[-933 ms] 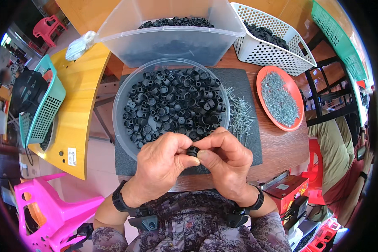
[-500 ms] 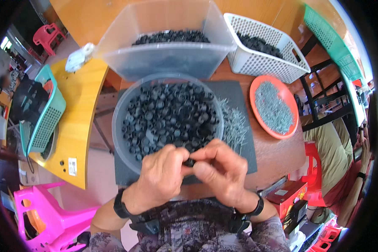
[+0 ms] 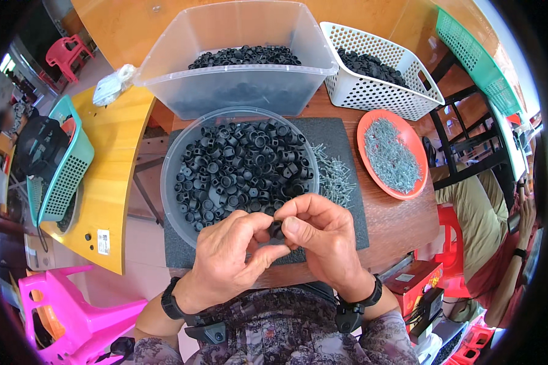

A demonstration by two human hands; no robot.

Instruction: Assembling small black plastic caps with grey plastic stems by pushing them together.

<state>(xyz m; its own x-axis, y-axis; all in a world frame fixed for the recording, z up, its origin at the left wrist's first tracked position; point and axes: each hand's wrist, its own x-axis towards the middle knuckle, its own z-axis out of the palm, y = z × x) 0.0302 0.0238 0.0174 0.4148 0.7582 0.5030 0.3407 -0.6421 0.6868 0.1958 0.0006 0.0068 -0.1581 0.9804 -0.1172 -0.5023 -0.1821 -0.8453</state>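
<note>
My left hand (image 3: 228,246) and my right hand (image 3: 323,240) meet over the front rim of a round clear tub (image 3: 167,201). Both are closed on one small black plastic part (image 3: 276,230), pinched between thumbs and fingertips. Fingers hide much of it. Inside the tub lie many short black ring-shaped plastic parts (image 3: 237,155), loosely heaped. The tub rests on a dark grey foam mat (image 3: 356,222). At the tub's right, a pile of silver screws (image 3: 335,176) lies on the mat.
Behind the tub stands a large clear bin (image 3: 237,91) of black parts, beside a white perforated basket (image 3: 383,94) holding more. An orange-red plate (image 3: 371,164) of screws sits at right. A yellow table (image 3: 112,176) and pink stool (image 3: 73,316) are left; another person's arm (image 3: 511,274) is right.
My left hand has opened out somewhat, its thumb reaching under the black part. Fingers of both hands have shifted round the part, which is still held between them.
</note>
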